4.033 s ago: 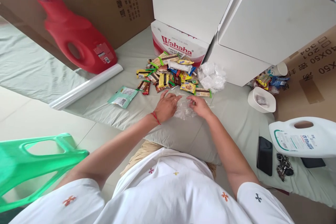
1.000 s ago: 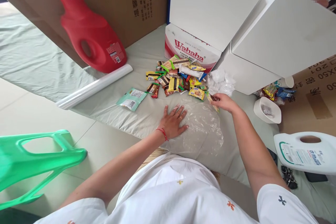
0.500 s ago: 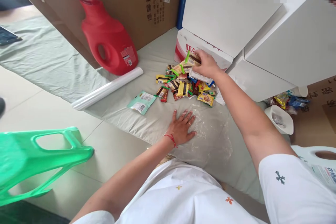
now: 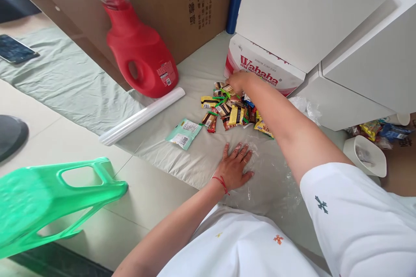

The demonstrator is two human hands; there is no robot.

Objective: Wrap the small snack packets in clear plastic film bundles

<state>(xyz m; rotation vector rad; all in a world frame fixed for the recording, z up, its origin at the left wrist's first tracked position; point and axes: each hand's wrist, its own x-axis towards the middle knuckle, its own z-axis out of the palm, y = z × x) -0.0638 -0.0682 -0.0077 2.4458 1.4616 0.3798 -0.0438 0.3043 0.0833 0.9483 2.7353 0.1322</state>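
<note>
My left hand lies flat with its fingers spread, pressing on a clear plastic bag on the cloth. A red cord is round its wrist. My right hand reaches to the back of a pile of small wrapped snacks, its fingers curled down round a snack packet with green ends. The fingertips are partly hidden. In the pile are a yellow packet and a brown packet. My right forearm covers the pile's right side. A mint-green pouch lies apart to the left.
Behind the pile stand a Wahaha carton and white cabinets. At left are a plastic-film roll, a red detergent jug, a large cardboard box and a green stool. A white bin stands at right.
My right hand has lowered from above the pile's back onto its rear left packets. My left hand stays flat on the plastic. The view has shifted slightly.
</note>
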